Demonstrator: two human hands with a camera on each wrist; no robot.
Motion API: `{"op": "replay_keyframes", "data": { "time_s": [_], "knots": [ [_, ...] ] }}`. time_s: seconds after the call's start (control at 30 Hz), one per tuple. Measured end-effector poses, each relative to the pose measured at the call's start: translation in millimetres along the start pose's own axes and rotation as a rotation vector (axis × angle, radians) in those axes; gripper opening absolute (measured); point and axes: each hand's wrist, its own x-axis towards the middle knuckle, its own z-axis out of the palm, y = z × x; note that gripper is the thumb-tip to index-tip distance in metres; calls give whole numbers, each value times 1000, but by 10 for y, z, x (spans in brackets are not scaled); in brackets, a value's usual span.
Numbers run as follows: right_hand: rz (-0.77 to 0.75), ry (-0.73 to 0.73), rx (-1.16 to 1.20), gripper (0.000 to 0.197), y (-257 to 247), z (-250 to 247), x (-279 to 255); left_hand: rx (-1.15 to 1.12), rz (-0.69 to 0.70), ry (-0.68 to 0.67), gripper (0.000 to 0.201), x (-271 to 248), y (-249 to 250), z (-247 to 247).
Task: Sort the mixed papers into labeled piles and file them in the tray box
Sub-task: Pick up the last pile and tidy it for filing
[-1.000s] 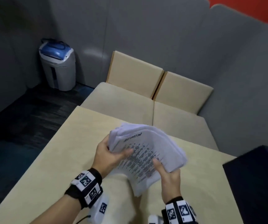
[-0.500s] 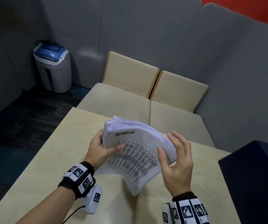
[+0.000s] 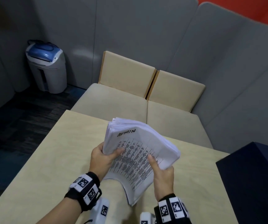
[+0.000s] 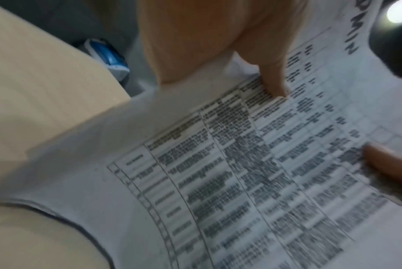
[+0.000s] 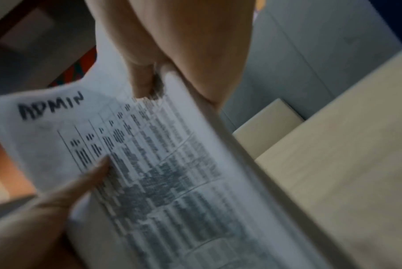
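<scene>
Since 0.5 s ago, right hand (image 3: pixel 163 176) has been closed back onto paper stack (image 3: pixel 139 152); fingers were spread before. Head view: stack held above table (image 3: pixel 49 159), left hand (image 3: pixel 103 159) gripping left edge, thumb on top sheet marked ADMIN. L wrist: thumb pressed on printed table. R wrist: stack edge pinched btwn thumb and fingers.

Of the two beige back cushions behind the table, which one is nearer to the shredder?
The left back cushion, on the side of the blue-topped shredder; the right back cushion lies farther from it.
</scene>
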Motion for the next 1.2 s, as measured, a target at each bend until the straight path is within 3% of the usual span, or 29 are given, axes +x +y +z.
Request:
{"op": "replay_keyframes", "data": {
  "time_s": [0.07, 0.13, 0.2, 0.3, 0.4, 0.5, 0.57, 0.63, 0.73, 0.83, 0.9, 1.0, 1.1, 1.17, 1.2],
  "knots": [
    [-47, 71, 31, 21, -18, 13, 26, -27, 46, 66, 42, -32, -47, 125],
    [-85, 101, 46, 31, -6, -45, 56, -31, 70, 109, 63, -44, -127, 209],
    [-63, 44, 3, 39, 73, -133, 91, 4, 47, 90, 71, -49, -238, 242],
    [64, -116, -123, 30, 234, -269, 187, 118, 27, 13, 54, -65, -382, 229],
    [74, -170, -237, 15, 285, -439, 310, 283, 81, -44, 34, -81, -350, 213],
    [52, -192, -209, 15, 118, -569, 362, 413, 149, -85, 47, -107, -210, 252],
    [14, -187, -165, 21, -32, -639, 389, 438, 163, -117, 43, -160, -114, 342],
    [-52, -181, -151, 23, -168, -716, 410, 392, 154, -112, 27, -237, -52, 473],
    [-65, -239, -165, 26, -360, -867, 373, 309, 164, -56, 21, -382, 8, 669],
    [21, -353, -226, 31, -450, -1261, 249, 206, 102, -37, 37, -499, 14, 772],
    [122, -403, -251, 50, -380, -1615, 88, 96, 35, -9, 51, -563, 18, 830],
    [216, -306, -101, 84, -235, -2023, -323, -118, -47, 42, 41, -645, 9, 909],
    [180, -255, 137, 96, -235, -2065, -772, -204, -111, 27, 45, -795, -62, 1024],
    [133, -203, 180, 88, -269, -1941, -984, -261, -179, -33, 57, -957, -132, 1156],
    [116, -121, 170, 73, -270, -1899, -1055, -291, -214, -70, 64, -1041, -179, 1235]
  ]
}}
